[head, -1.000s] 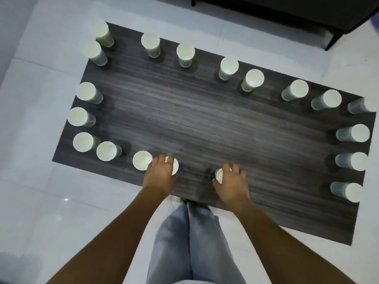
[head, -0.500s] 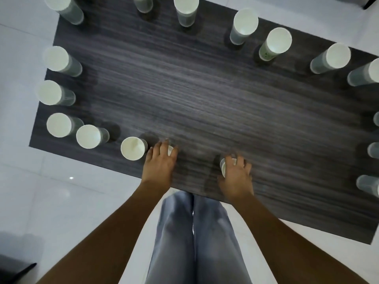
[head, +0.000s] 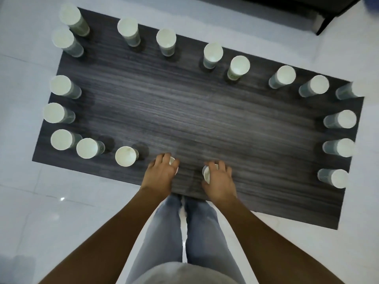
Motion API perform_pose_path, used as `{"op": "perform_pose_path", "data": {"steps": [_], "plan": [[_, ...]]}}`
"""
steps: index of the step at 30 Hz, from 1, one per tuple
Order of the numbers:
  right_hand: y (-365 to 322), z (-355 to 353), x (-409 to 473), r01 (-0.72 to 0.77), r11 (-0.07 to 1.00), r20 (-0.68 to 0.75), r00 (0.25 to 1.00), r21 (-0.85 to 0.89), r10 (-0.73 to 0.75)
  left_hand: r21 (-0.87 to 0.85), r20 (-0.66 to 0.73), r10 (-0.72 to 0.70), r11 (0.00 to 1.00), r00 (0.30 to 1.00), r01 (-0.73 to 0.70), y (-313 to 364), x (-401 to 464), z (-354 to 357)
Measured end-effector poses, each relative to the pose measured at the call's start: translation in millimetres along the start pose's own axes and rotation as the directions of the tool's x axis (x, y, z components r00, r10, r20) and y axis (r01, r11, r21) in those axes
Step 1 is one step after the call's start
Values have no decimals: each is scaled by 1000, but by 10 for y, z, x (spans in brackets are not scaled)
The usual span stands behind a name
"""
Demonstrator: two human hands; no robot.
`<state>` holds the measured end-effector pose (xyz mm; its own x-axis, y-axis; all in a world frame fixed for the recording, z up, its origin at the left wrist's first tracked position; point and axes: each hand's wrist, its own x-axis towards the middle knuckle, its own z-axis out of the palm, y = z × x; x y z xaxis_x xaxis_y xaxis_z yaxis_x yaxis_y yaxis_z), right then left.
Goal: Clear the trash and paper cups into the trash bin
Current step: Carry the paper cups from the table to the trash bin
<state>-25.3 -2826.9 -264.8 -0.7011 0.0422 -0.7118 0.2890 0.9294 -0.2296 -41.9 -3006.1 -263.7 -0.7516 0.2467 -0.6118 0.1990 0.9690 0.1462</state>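
Along the near edge of the dark table [head: 194,111], her left hand [head: 161,175] and right hand [head: 218,180] each curl around a white paper cup [head: 206,173]; upright cups ring the rim, the middle bare.

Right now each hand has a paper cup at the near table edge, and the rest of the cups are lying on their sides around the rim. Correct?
Not quite. The head view shows the other cups standing upright, open mouths up, not on their sides. The rest holds: the left hand and the right hand each grip a cup at the table's near edge.
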Motion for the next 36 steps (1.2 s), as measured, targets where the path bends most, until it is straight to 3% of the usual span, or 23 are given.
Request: {"op": "perform_pose_path", "data": {"steps": [11,18,23,30,36], "plan": [[56,-408,-1330,-102,974,-143,981,203,132,42,-18,235,971,972,-234,518,-804,-662],[291,-130,-2363,-160,911,-229,938,381,261,150,146,407,892,902,-427,983,-1362,-782],[611,258,-3079,-254,814,-272,855,522,441,196,213,568,772,795,-604,1599,-1746,-695],[1321,882,-4152,-320,591,-268,665,741,697,293,308,774,476,553,-829,2709,-2438,-141],[2156,1663,-5208,-365,423,-199,514,830,834,321,419,817,276,397,-906,3834,-3284,745]]}}
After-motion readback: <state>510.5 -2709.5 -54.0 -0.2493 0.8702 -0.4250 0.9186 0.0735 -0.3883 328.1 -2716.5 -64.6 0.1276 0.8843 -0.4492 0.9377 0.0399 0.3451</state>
